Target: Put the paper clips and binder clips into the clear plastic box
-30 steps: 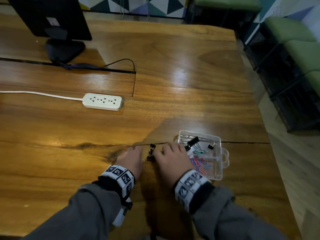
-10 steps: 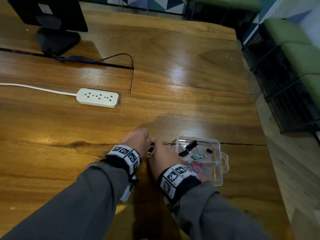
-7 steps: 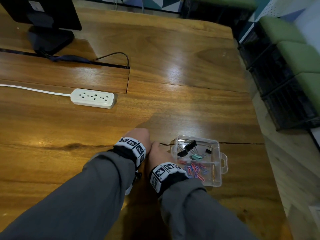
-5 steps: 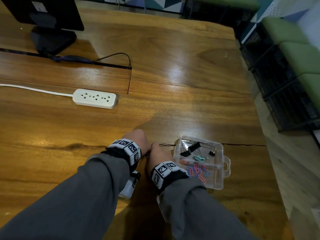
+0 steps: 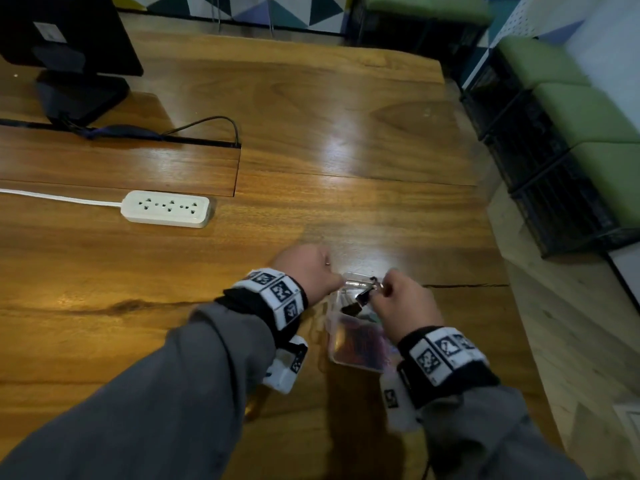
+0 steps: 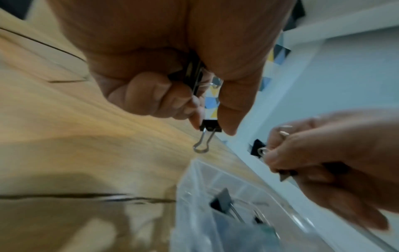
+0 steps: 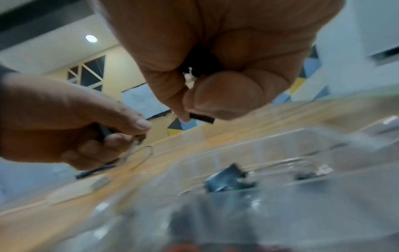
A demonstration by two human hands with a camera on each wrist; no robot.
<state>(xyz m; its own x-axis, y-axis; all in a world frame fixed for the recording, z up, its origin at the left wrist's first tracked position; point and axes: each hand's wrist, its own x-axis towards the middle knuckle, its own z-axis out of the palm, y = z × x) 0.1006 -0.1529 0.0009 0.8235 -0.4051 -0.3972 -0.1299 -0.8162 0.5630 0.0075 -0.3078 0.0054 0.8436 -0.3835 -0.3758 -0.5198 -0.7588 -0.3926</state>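
The clear plastic box lies on the wooden table between my wrists, with coloured paper clips blurred in its near half and a black binder clip in its far half. My left hand hovers at the box's far left corner. It pinches a small black binder clip between thumb and forefinger, and a second black clip sits in the palm. My right hand is above the box's far end, its fingers curled round a black binder clip.
A white power strip with its cord lies at the left. A black monitor stand and cable sit at the far left. The table's right edge is close to the box. Black crates with green cushions stand beyond it.
Both hands have risen from the table left of the box, each holding binder clips. They moved right, the left to the box's far left corner, the right above it.
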